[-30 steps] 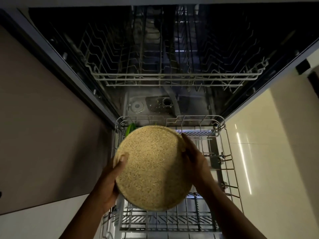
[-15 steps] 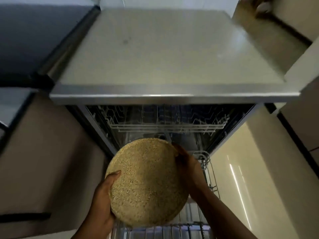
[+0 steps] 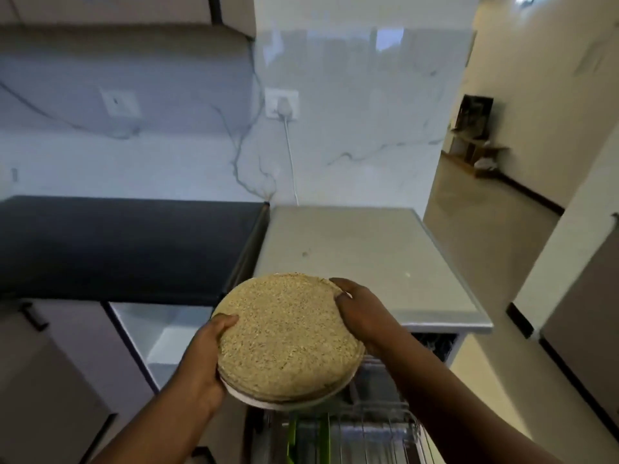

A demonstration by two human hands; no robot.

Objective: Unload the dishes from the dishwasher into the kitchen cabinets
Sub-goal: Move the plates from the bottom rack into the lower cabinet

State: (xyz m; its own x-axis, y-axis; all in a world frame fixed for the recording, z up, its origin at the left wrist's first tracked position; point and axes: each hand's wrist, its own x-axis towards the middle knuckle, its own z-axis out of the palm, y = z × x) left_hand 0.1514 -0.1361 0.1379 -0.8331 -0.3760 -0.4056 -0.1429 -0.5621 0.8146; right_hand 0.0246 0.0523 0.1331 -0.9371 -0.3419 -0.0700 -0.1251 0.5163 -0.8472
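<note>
You're mid-carry: left hand [image 3: 204, 354] and right hand [image 3: 363, 316] clamp opposite rims of the round speckled tan plate stack [image 3: 288, 339] between them, above the wire dishwasher rack [image 3: 368, 433]; next, find a cabinet.

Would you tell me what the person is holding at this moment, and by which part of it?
A stack of speckled plates, gripped by its rim on opposite sides: the left hand on the left edge, the right hand on the upper right edge.
</note>
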